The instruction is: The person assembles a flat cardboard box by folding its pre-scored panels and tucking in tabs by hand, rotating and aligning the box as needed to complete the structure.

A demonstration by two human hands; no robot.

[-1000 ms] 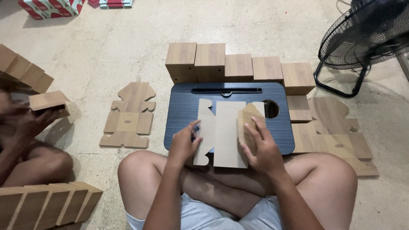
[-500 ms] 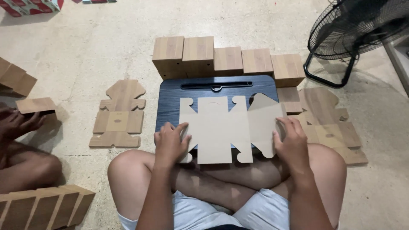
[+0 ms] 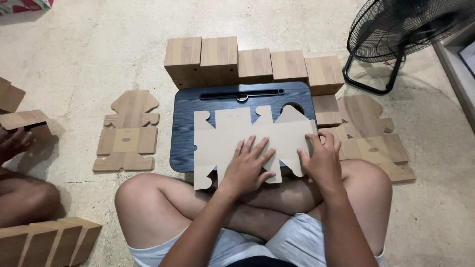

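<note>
Head view, hands: left hand (image 3: 249, 165) lay flat, fingers spread, pressing the flat box blank (image 3: 247, 143); right hand (image 3: 320, 160) flat on its right flap, nothing gripped, prob. to keep it from springing up
Head view, blank: unfolded, plain beige inside facing up, cut tabs at edges, lay on dark lap tray (image 3: 185, 128), near edge over the crossed legs
Head view, around: row of folded wood-print boxes (image 3: 252, 62) behind tray; more flat blanks, wood-print, left (image 3: 127, 133) & right (image 3: 368, 133) on floor; black fan (image 3: 405, 29) at right
Head view, co-worker: another person's hand (image 3: 15, 141) at left w/ a box piece (image 3: 22, 118)
</note>
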